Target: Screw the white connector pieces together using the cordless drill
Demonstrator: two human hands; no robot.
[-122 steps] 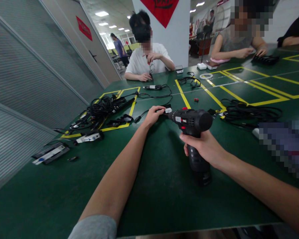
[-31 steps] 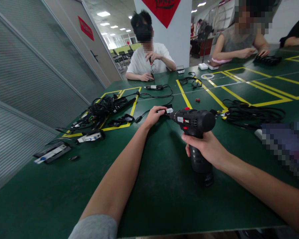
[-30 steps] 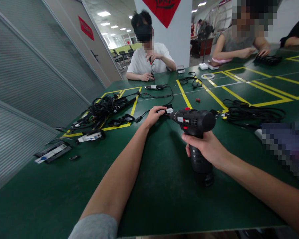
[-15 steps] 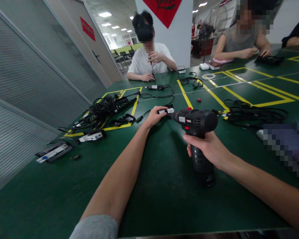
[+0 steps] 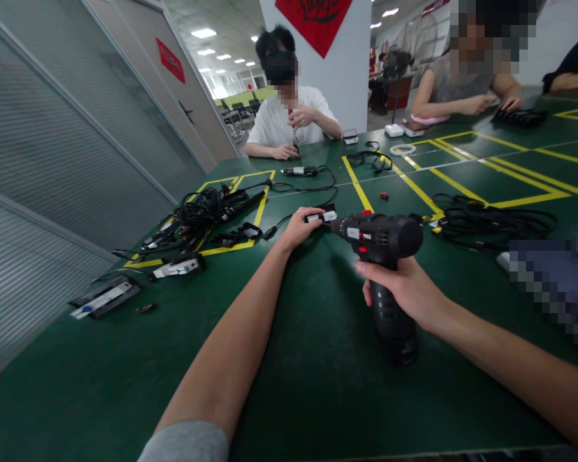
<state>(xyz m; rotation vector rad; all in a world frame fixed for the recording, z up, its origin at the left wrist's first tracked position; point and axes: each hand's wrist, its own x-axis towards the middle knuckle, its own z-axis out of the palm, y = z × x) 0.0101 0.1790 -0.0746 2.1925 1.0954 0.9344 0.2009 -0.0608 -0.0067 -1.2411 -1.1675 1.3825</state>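
My right hand [image 5: 404, 289] is wrapped round the grip of a black cordless drill [image 5: 383, 237] with red buttons. The drill points left, its chuck close to a small black-and-white part [image 5: 328, 215]. My left hand [image 5: 302, 228] pinches that part and steadies it on the green table [image 5: 313, 359]. Whether the drill tip touches the part is too small to tell. A black cable with a plug [image 5: 270, 232] lies just left of my left hand.
Tangled black cables and parts [image 5: 197, 215] lie at the left, near white-and-black strips [image 5: 106, 298]. More coiled cable [image 5: 494, 218] is at the right. A slim pen-like tool [image 5: 299, 171] lies ahead. Two people [image 5: 293, 122] sit across the table, hands busy.
Hardly anything differs. The view has tilted very slightly; both hands, the drill and the small part keep the same relation.
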